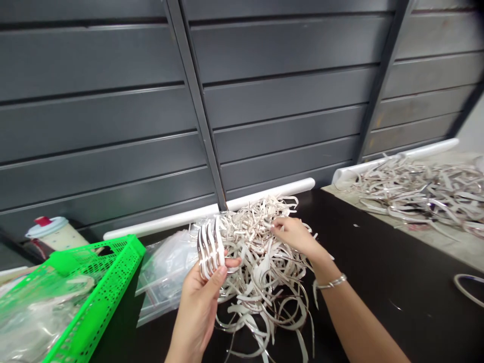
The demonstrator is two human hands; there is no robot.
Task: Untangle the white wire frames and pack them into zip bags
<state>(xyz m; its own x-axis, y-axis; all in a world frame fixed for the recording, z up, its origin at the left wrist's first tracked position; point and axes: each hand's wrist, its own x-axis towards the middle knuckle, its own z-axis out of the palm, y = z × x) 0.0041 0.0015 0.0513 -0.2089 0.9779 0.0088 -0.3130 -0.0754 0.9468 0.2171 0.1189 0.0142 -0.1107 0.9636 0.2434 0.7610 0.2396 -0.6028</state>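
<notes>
A heap of white curved bands (260,272) lies on the dark table (378,262) in front of me. My left hand (200,297) is closed round a stacked bunch of these bands (210,248), held upright above the table. My right hand (295,236), with a silver bracelet on the wrist, reaches into the top of the heap, its fingers pinched on a band there.
A green perforated plastic basket (113,282) holding clear bags sits at the left. Clear plastic bags (166,272) lie between basket and heap. A second heap of bands (423,191) covers a table at the right. A grey slatted wall (264,101) stands behind.
</notes>
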